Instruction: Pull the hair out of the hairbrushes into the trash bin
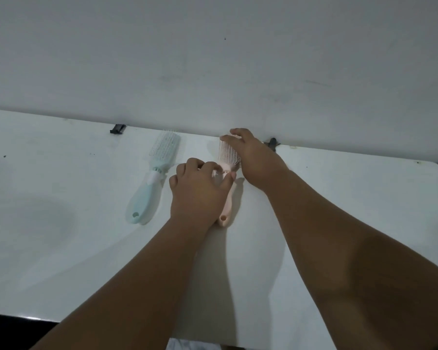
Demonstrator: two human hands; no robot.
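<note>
Your left hand (196, 192) presses down on the handle of the pale pink plastic hairbrush (228, 157), fingers curled over its neck, pinning it flat on the white table (61, 198). Your right hand (253, 157) cups the bristle head, fingertips bent against the bristles; whether they pinch any hair, you cannot tell. The mint green plastic hairbrush (157, 170) lies just beside, untouched. No trash bin is visible, so pulled strands may drop onto the table.

pink hairbrush (228, 157): handle mostly under left hand (196, 193) | hair: too small to tell
</note>
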